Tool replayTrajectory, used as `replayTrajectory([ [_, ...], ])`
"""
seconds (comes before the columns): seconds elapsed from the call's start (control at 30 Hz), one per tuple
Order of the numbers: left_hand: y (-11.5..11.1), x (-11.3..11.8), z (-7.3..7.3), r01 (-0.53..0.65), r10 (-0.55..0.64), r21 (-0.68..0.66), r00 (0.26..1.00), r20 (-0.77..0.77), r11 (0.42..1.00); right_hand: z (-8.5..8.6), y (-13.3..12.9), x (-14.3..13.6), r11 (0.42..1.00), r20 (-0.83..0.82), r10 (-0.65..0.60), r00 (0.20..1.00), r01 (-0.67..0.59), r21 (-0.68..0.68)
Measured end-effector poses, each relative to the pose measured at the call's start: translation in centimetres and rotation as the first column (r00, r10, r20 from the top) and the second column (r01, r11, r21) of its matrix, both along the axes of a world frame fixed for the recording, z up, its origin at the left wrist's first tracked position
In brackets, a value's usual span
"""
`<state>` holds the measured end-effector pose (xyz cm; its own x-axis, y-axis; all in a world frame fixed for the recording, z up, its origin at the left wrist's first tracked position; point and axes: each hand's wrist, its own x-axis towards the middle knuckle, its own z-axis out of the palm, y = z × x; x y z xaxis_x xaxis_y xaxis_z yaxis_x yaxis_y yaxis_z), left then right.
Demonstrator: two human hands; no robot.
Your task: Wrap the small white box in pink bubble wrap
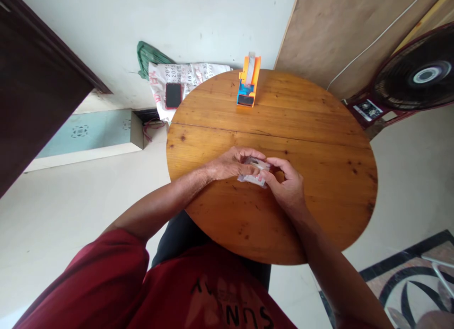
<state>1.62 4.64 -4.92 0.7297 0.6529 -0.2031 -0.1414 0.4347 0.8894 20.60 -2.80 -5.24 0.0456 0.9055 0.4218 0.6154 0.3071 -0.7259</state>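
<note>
Both hands meet over the middle of a round wooden table, around a small clear plastic packet (254, 179) with whitish contents and some red marks. My left hand (236, 163) grips it from the left, thumb across its top and fingers along the far edge. On the other side, my right hand (286, 180) pinches the packet's right end between thumb and fingers. What exactly lies inside the plastic is too small to tell. Beyond the hands, an orange and blue tape dispenser (249, 80) stands near the table's far edge.
The round table (329, 177) has a seam across it. Past its far left edge lie a printed white sack (202, 73), a dark phone-like object (173, 95) and a green bag (151, 57). A large fan (422, 75) stands at the right.
</note>
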Motion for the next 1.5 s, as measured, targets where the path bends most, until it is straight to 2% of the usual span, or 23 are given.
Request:
replayTrajectory([
  [0.13,0.2,-0.1,-0.1,0.035,-0.034,0.048,0.999,-0.011,0.998,0.3,-0.1,0.0,1.000,0.055,0.012,0.998,-0.013,0.022],
  [0.3,0.5,-0.2,-0.5,0.073,-0.073,0.117,0.997,0.000,0.990,0.9,-0.1,0.0,0.987,0.160,0.025,0.987,-0.050,0.153],
  [0.43,0.5,-0.2,-0.7,0.064,-0.062,0.125,0.998,-0.014,0.990,1.2,0.2,-0.2,0.969,0.212,-0.014,0.977,-0.039,0.243],
  [0.6,0.4,-0.1,0.0,0.080,-0.077,0.103,0.996,-0.035,0.991,1.5,0.3,-0.3,0.948,0.286,-0.032,0.958,-0.062,0.313],
  [1.0,0.1,0.1,0.9,0.075,-0.066,0.119,0.995,-0.080,0.990,2.0,-0.1,-1.0,0.976,0.173,-0.024,0.985,-0.014,0.216],
  [1.3,0.1,0.2,0.2,0.064,-0.060,0.120,0.998,-0.034,0.991,1.7,-1.2,-1.1,0.987,0.097,0.017,0.995,-0.033,0.160],
  [1.5,0.3,0.0,0.2,0.064,-0.062,0.096,0.998,-0.020,0.993,1.4,-1.3,-1.3,0.982,0.130,0.017,0.991,-0.041,0.187],
])
